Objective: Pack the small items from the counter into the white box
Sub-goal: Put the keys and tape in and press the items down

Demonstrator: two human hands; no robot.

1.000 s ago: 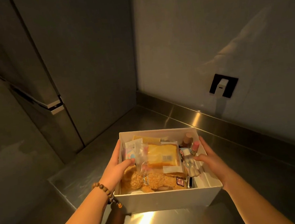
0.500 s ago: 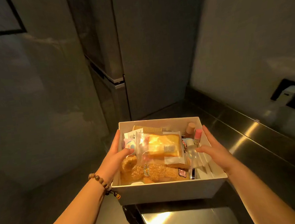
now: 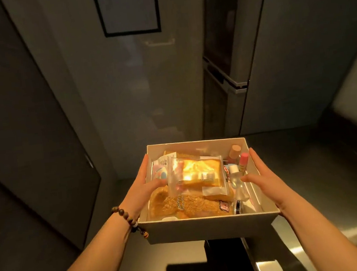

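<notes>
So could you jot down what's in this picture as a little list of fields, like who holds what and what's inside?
holder: a person, both bare hands
left hand: on the box's left wall, thumb over the rim
right hand: on the right wall, thumb inside
white box: open, no lid, held up clear of the steel counter
contents: clear bag of yellow cake on top of a brown plush toy; pink-capped tube at the right side
wrist: bead bracelet on the left arm
</notes>
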